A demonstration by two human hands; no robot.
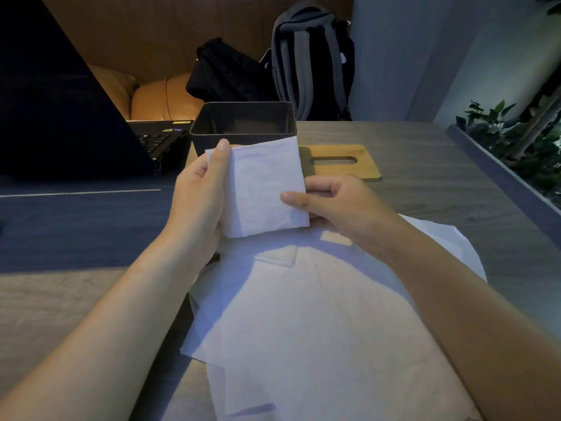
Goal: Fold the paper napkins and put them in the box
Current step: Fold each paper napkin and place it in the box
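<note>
A: Head view first. What are the hands doing?

B: Both hold one folded napkin [261, 189] up off the table [425, 189], in front of the box [243, 121]. The left hand [197, 196] grips its left edge, thumb laid up along the front of the paper, the other fingers behind it. The right hand [331, 205] pinches the lower right edge, thumb on the front, fingers curled behind.

A: How does the napkin look?

B: A white, roughly square piece, slightly tilted, its top corner overlapping the front wall of the box as seen from here. I cannot tell whether it touches the box.

A: And the box?

B: Dark, open at the top, standing upright on the table just beyond the hands. Nothing shows inside the part I can see.

A: Other napkins?

B: A loose pile of unfolded napkins [303, 329] lies on the table under the forearms, near the front edge, sheets overlapping at odd angles.

A: What else is around?

B: A wooden lid [367, 165] with a long slot lies flat to the right of the box, just beside it. To the left an open laptop [60, 117] stands, its keyboard reaching close to the box. Behind the table, a grey backpack [309, 62] stands upright on a tan seat [158, 98], with a black bag [224, 74] beside it. Green plants [501, 132] sit at the far right.
</note>
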